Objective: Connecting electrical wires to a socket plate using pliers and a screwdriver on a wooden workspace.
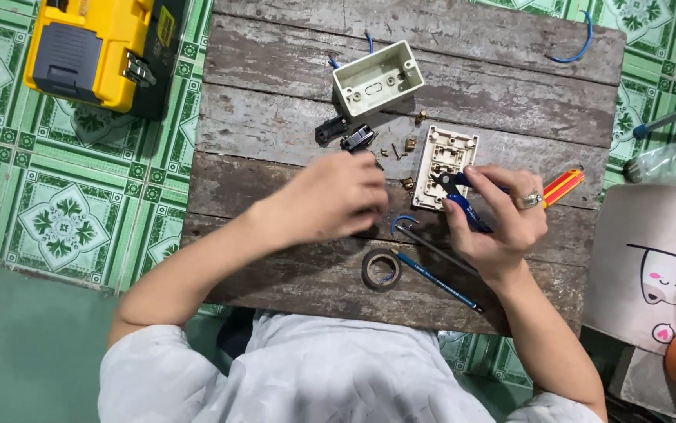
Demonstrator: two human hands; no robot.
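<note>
Right hand [502, 215]: my fingers [488, 182] grasp blue-handled pliers [463, 205], tip on the white switch plate [444, 166] mid-bench. Left hand [338, 200]: fingers curled; I cannot tell what they hold. Nearby on the wooden bench [275, 133]: tape roll [381, 269], blue pen [436, 280], white junction box [378, 77], red-yellow screwdriver [562, 186].

At frame centre, the right hand [502, 215] grips blue-handled pliers [463, 205] against a white switch plate [444, 166] on the wooden board [291, 117]; the left hand [338, 200] rests curled beside a black switch module [357, 139].
</note>
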